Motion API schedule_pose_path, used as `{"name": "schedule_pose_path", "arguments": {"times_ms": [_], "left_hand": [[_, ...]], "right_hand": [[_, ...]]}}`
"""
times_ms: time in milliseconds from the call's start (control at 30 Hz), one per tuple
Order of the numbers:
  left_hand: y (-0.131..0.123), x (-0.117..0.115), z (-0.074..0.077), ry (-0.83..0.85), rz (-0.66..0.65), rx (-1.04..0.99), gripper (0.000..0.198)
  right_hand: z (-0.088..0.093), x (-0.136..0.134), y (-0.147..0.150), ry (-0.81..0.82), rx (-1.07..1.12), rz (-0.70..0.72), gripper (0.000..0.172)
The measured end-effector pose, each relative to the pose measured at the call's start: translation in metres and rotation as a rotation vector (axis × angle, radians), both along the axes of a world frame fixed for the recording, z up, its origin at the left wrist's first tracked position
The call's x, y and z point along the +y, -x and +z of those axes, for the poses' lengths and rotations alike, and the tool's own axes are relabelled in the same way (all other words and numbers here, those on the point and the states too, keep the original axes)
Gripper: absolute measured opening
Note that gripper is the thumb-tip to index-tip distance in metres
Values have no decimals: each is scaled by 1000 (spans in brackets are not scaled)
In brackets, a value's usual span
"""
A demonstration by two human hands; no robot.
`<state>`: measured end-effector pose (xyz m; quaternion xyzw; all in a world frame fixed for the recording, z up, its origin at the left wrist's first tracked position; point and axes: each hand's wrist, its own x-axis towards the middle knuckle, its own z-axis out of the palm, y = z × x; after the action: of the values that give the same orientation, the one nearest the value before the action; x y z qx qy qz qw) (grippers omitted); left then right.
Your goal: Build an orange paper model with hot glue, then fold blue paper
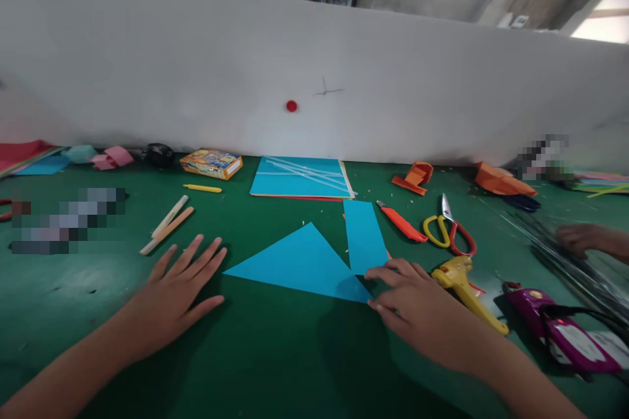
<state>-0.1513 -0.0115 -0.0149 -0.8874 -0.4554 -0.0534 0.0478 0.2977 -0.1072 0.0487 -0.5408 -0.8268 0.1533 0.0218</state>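
A blue paper triangle (304, 265) lies on the green table with its point away from me. My left hand (179, 294) rests to its left, fingers spread, holding nothing. My right hand (417, 308) is at the triangle's right corner, thumb and fingertips closed around that corner. A blue paper strip (364, 236) lies just beyond my right fingers, its near end beside them. Further back is a stack of coloured paper (299, 180), blue on top, with thin pale strips across it.
Right of the papers lie an orange cutter (403, 224), scissors (449, 229), a yellow glue gun (466, 288) and a purple device (563, 330). Two sticks (170, 226), a yellow crayon (202, 188) and a box (211, 163) are left. Another person's hand (584, 240) is far right.
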Motion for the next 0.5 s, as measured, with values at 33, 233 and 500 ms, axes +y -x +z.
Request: {"name": "schedule_pose_path", "arguments": {"times_ms": [33,233,500], "left_hand": [[5,-2,-1,-2,38,3,68],[-20,-5,8,51,62,-45,51],[-59,5,22,84,37,-276,23]], "right_hand": [[2,2,2,-2,7,5,40],[18,10,13,-26,4,62,31],[-1,27,15,-5,-11,75,49]]}}
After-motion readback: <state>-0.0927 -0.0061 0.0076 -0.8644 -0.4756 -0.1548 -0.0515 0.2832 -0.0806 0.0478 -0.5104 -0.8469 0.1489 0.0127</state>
